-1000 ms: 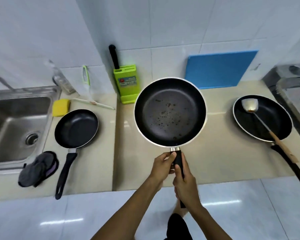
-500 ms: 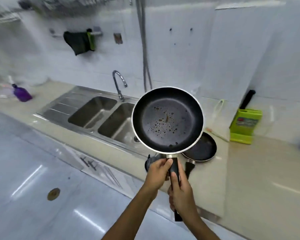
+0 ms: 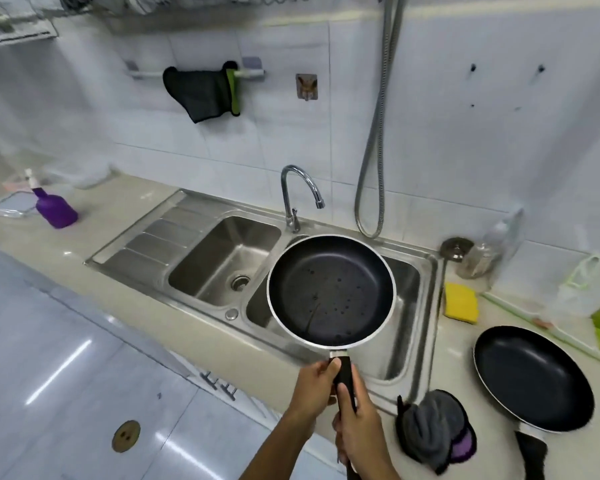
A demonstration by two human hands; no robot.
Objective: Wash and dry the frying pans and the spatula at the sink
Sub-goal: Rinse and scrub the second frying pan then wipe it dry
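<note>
Now both hands (image 3: 340,407) wrapped round blk handle, round nonstick pan (image 3: 331,291) over steel sink (image 3: 222,258)

Home kitchen: white tiled wall (image 3: 447,140) behind a beige table (image 3: 125,202) w/ a stainless double sink (image 3: 222,258), drainboard & chrome faucet (image 3: 297,188). Non-stick frying pans (image 3: 534,379), yellow sponge (image 3: 460,302), purple soap bottle (image 3: 51,207) & scrub cloth (image 3: 433,427) sit around it. A dark mitt (image 3: 201,91) hangs on a wall rail, dish rack overhead.
</note>
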